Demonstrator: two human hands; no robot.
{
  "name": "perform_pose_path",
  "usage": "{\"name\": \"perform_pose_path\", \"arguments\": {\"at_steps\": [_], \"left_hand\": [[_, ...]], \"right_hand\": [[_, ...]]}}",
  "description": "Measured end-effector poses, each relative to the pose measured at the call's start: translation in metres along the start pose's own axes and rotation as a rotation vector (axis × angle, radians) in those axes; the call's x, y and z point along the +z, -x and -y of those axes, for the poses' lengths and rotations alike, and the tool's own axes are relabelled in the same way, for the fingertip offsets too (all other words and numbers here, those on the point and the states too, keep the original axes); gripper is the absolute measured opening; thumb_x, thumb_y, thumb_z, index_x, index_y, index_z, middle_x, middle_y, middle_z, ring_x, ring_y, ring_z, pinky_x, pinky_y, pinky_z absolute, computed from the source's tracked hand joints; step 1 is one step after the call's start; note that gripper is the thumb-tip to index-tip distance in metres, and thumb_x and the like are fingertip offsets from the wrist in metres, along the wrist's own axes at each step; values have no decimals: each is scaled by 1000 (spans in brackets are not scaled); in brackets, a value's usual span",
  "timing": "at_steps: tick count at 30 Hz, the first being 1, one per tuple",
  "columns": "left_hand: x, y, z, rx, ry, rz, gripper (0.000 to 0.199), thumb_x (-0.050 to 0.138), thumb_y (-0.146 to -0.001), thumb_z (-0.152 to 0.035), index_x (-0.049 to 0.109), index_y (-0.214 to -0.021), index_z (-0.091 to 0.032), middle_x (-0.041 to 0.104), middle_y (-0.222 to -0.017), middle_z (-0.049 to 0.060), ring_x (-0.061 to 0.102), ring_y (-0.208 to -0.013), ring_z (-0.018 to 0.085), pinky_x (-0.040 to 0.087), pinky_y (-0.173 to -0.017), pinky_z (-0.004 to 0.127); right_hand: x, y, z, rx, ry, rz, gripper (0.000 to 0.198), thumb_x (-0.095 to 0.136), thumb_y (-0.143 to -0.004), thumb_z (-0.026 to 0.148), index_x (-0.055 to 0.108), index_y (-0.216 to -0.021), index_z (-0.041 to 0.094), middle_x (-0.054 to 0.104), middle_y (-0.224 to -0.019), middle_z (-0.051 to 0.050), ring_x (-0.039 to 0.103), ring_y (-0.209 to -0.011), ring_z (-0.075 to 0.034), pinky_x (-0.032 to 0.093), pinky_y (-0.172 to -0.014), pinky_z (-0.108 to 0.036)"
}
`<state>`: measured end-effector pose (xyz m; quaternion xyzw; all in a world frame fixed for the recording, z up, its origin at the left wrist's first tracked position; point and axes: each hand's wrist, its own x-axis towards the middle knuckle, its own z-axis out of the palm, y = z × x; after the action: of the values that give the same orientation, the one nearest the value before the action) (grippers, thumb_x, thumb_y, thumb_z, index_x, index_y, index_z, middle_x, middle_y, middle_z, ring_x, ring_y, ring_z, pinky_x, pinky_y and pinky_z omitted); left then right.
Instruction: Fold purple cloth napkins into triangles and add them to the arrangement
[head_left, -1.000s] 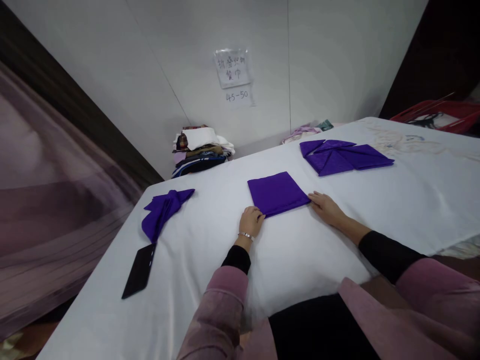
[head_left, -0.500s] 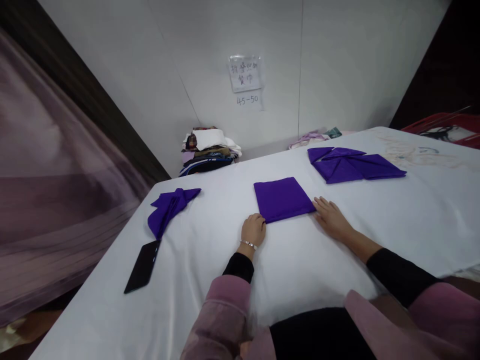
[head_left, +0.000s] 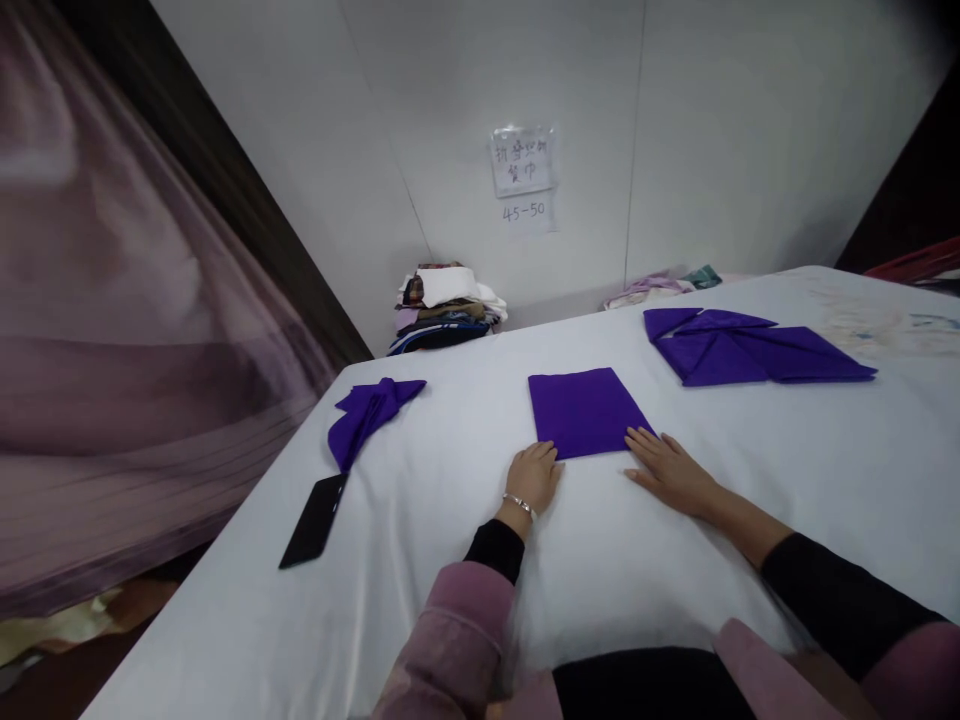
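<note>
A purple cloth napkin folded into a flat square lies on the white-covered table. My left hand rests at its near left corner, fingertips touching the edge and thumb a little apart. At the near right corner, my right hand lies flat with its fingers stretched over the napkin's edge and the thumb spread on the tablecloth. Further left sits a purple napkin folded into a knotted, pointed shape. Several folded layers of purple cloth lie at the far right.
A black phone lies near the table's left side, touching the knotted napkin. Behind the table stands a pile of folded clothes. A paper sign hangs on the wall. Pink curtain fabric hangs at the left.
My right hand has moved inward onto the napkin's near right edge. My left hand stays at the near left corner, its thumb now showing. The view has shifted slightly left.
</note>
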<state>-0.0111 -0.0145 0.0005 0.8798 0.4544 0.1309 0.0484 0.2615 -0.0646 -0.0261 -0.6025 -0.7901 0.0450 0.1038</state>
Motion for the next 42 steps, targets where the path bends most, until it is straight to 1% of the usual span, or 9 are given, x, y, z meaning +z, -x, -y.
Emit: {"name": "perform_pose_path", "arguments": {"at_steps": [6,12,18,22,26,28,32,36,42], "left_hand": [[-3,-20,-8,17,17,-42,36,35,-95,-36,54,-121,-20,50,-136,5,37,-130,20,31,-108,38],[3,-53,-11,-46,-52,63,50,33,-94,-43,42,-133,-13,34,-147,11,22,-138,26,23,-112,43],[16,-37,-32,114,-44,114,69,26,-88,-62,32,-140,-17,26,-151,9,15,-140,25,18,-113,46],[18,-29,-35,117,4,169,77,19,-85,-69,28,-142,-18,27,-150,8,17,-140,25,18,-113,48],[17,-29,-35,113,26,174,75,21,-86,-67,23,-144,-19,25,-151,8,15,-140,26,15,-113,52],[16,-29,-36,110,38,153,73,24,-86,-65,17,-146,-23,21,-153,6,13,-140,28,13,-111,57],[15,-27,-40,78,74,131,73,26,-85,-67,17,-146,-28,22,-152,4,13,-139,33,5,-109,64],[15,-25,-39,56,171,182,80,25,-81,-73,20,-145,-25,30,-149,7,16,-138,34,5,-110,63],[9,-26,-39,69,193,198,90,26,-77,-77,12,-147,-20,19,-153,10,9,-140,32,-3,-109,64]], "right_hand": [[9,0,-4,-9,22,-24,68,27,-88,62,35,-142,21,32,-147,-9,23,-137,-27,19,-110,-50],[10,1,-5,-42,59,-54,65,26,-89,61,40,-139,23,32,-147,-10,24,-136,-27,22,-108,-51],[16,5,-10,-68,82,-66,64,28,-89,61,41,-139,23,32,-147,-10,24,-136,-27,23,-107,-52],[4,0,-12,-64,66,-27,65,27,-88,63,41,-139,25,32,-147,-11,26,-135,-30,22,-105,-58],[-27,-35,14,-168,-20,-12,65,26,-90,61,32,-143,26,25,-150,-8,18,-138,-29,14,-108,-57],[-38,-61,37,-275,-107,83,62,27,-91,58,28,-145,27,25,-150,-6,16,-138,-27,12,-110,-54],[-35,-109,73,-430,-215,254,63,31,-90,59,30,-144,26,29,-149,-6,16,-139,-28,7,-111,-54],[-15,-143,69,-468,-229,413,64,29,-90,60,31,-144,25,29,-149,-8,17,-138,-28,5,-111,-55],[5,-178,42,-521,-179,319,60,29,-91,59,26,-144,32,28,-149,-3,21,-137,-27,5,-110,-57]]}}
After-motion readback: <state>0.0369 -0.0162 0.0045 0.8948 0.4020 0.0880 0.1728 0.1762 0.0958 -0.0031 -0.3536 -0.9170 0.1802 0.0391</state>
